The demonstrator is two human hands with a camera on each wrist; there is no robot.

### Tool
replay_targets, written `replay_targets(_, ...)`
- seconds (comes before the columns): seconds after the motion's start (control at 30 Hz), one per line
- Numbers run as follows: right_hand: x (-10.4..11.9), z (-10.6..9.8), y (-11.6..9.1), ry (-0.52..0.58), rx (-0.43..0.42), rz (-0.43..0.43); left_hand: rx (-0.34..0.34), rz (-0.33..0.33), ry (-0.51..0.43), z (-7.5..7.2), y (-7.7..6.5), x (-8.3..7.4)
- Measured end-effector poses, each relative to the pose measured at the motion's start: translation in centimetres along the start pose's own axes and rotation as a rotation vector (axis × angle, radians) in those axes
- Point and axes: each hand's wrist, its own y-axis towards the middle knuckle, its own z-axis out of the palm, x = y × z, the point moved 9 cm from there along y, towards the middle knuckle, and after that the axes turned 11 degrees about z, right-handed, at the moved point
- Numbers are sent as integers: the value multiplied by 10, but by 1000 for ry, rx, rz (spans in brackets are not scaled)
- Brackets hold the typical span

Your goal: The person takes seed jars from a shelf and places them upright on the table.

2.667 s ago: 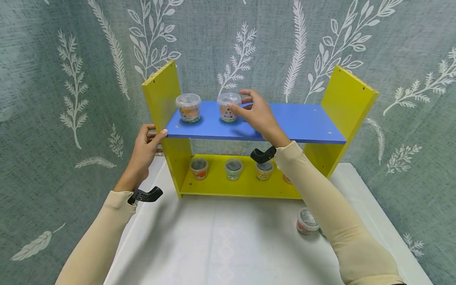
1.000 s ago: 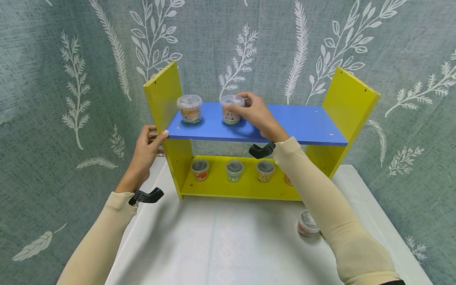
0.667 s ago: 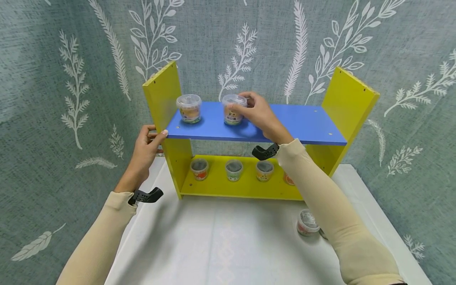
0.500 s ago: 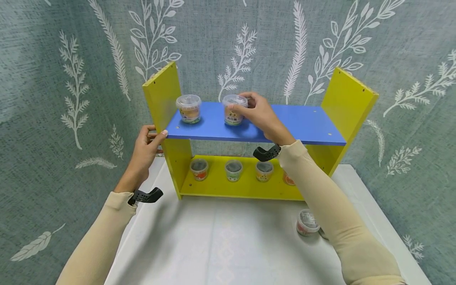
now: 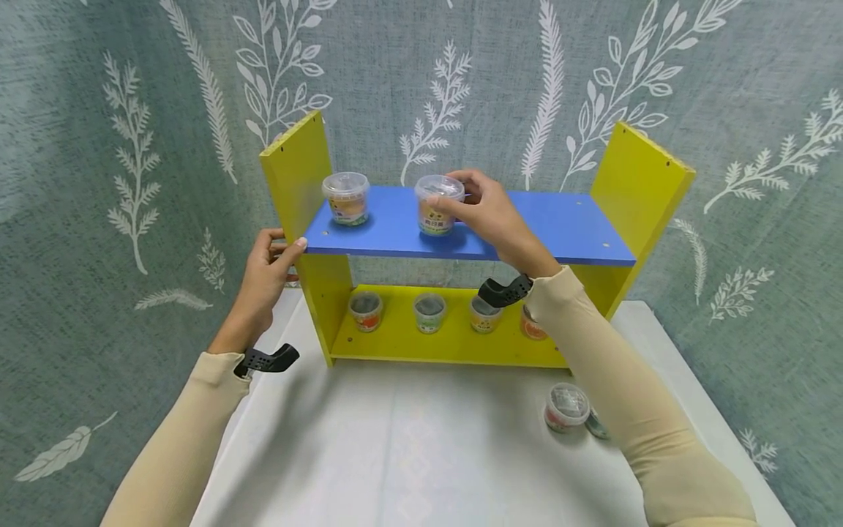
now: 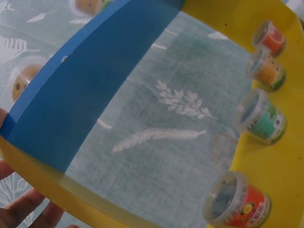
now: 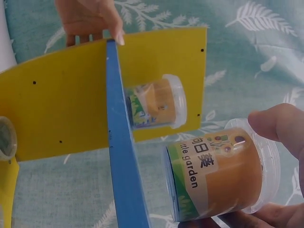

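A clear lidded plastic cup (image 5: 437, 217) with an orange "little garden" label is gripped by my right hand (image 5: 500, 223), thumb on the near side and fingers behind. It is upright over the blue upper shelf (image 5: 546, 227); whether its base touches is hard to tell. In the right wrist view the label of this cup (image 7: 213, 175) shows clearly. A similar cup (image 5: 346, 201) stands to its left, near the yellow side panel (image 5: 299, 168). My left hand (image 5: 263, 282) holds that panel's edge, thumb at the shelf's front corner and fingers round the outside.
Several lidded cups stand in a row on the yellow lower shelf (image 5: 454, 351), among them a green-labelled cup (image 5: 429, 313). A red-labelled cup (image 5: 566, 408) sits on the white table (image 5: 408, 439) beside another container (image 5: 596, 424), partly behind the right sleeve. Patterned cloth hangs behind.
My right hand has moved the cup rightward and a little nearer along the blue shelf, away from the left cup. My left hand keeps its hold on the panel.
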Motion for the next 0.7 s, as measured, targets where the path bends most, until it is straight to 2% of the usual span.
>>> replay_targets(0.33, 1, 0, -18, 39, 60, -19, 10, -7, 10, -1, 1, 1)
replay_targets(0.7, -6, -8, -28, -12, 39, -12, -2, -23, 14, -1, 2, 5)
